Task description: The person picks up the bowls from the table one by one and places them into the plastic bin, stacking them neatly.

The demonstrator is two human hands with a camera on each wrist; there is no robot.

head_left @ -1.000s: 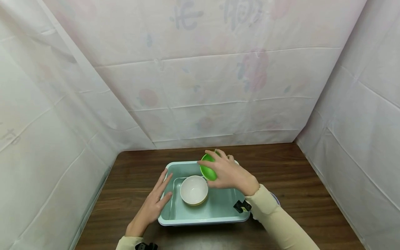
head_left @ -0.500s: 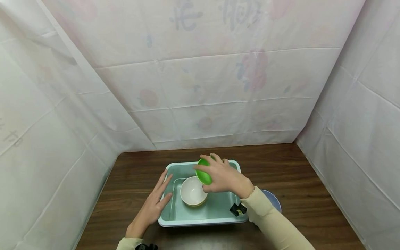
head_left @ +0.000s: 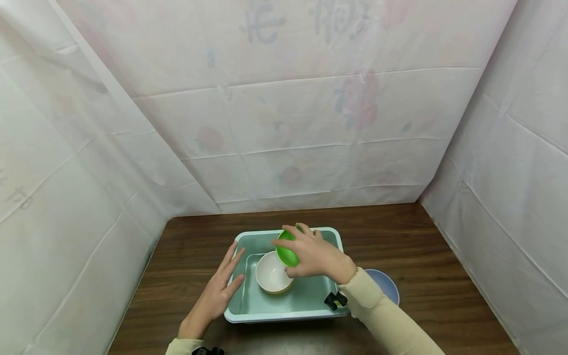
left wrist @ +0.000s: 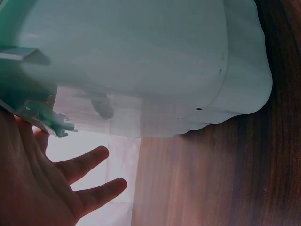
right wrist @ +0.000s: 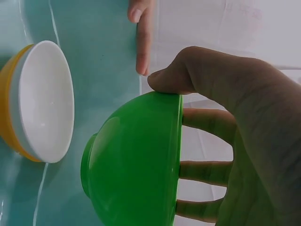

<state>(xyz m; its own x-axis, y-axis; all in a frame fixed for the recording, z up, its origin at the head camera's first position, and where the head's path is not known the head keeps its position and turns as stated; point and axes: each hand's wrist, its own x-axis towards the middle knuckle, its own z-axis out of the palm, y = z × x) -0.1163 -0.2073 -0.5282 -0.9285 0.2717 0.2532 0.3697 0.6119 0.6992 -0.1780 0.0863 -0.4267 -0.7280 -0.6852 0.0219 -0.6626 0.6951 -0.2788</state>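
My right hand (head_left: 316,254) grips a green bowl (head_left: 286,255) by its rim, thumb on one side and fingers on the other. In the right wrist view, the green bowl's foot faces the stacked bowls. A white bowl (head_left: 269,275) sits nested in a yellow-orange bowl (right wrist: 6,96) inside a pale green plastic basin (head_left: 284,316); in the head view the green bowl overlaps the white bowl's upper right rim. My left hand (head_left: 216,292) lies along the basin's left rim with fingers extended. Two of its fingers spread outside the basin wall in the left wrist view.
A blue round dish (head_left: 386,286) lies on the brown wood table (head_left: 426,266) right of the basin, partly behind my right sleeve. White patterned sheets (head_left: 288,148) enclose the table at the back and both sides.
My right hand has moved left and toward me, bringing the green bowl over the white bowl's edge. More of the blue dish shows now. My left hand stays in place.
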